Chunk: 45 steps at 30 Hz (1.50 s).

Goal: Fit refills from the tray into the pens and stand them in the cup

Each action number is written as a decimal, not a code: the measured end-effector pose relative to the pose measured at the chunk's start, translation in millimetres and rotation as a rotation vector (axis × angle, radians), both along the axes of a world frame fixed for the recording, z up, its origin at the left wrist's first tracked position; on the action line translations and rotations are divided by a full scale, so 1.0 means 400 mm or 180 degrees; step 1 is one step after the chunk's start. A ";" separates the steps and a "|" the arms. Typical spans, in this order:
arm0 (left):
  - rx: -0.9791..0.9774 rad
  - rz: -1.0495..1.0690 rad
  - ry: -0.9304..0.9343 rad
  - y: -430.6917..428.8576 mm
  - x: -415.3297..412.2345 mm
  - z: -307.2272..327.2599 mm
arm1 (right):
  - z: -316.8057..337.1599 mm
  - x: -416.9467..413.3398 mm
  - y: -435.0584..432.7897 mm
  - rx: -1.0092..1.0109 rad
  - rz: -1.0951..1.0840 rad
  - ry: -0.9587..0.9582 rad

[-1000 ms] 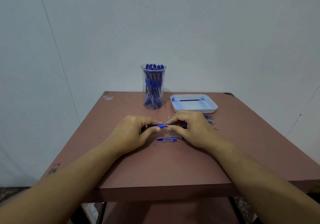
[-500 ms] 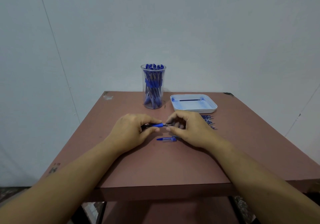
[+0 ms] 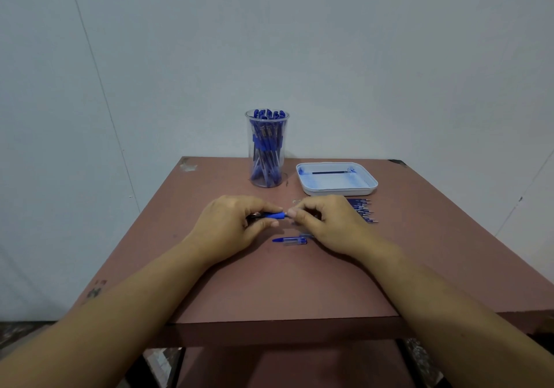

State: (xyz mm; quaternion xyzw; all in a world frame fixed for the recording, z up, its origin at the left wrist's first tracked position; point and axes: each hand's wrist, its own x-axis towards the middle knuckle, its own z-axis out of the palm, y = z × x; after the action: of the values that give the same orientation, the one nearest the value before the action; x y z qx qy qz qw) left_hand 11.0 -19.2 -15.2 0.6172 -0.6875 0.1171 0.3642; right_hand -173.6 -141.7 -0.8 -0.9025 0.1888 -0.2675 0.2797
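Quick tally of what was on the table (image 3: pixel 269 291). One pen (image 3: pixel 274 215) was in play, held sideways just above the tabletop, about the middle of the table. The left hand (image 3: pixel 230 225) had its fingers and thumb curled round the barrel at the blue grip. The right hand (image 3: pixel 326 222) was curled too, with thumb and forefinger pinching the tip end of that same pen. So both hands were closed on one pen, and they nearly met in the middle.

There was one clear cup (image 3: pixel 266 184) at the back, left of centre. It was stuffed with blue pens (image 3: pixel 266 147) standing upright, packed too tight for me to count honestly.

There was one white tray (image 3: pixel 335 191) just to the right of the cup, and exactly one refill (image 3: pixel 329 173) lay in it along the far edge. Blue ink smears covered the tray floor.

One short clear-and-blue pen part (image 3: pixel 290 240) lay flat on the table, just on the near side of the hands and partly under the right one.

A row of small blue pieces (image 3: pixel 364 210) sat side by side on the table just beyond the right hand, in front of the tray. The hand covered part of that row, so I got no real number there either.
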 end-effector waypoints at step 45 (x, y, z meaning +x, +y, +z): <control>0.0208 0.0487 0.0216 0.008 0.026 0.003 | 0.004 -0.009 -0.029 -0.1178 0.0274 0.1106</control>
State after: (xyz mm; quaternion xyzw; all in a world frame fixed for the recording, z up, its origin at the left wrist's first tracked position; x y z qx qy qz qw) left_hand 21.5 -16.0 -13.9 0.6831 -0.6292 0.1011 0.3569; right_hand -177.3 -153.2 0.7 -0.9780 0.1432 -0.1264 0.0843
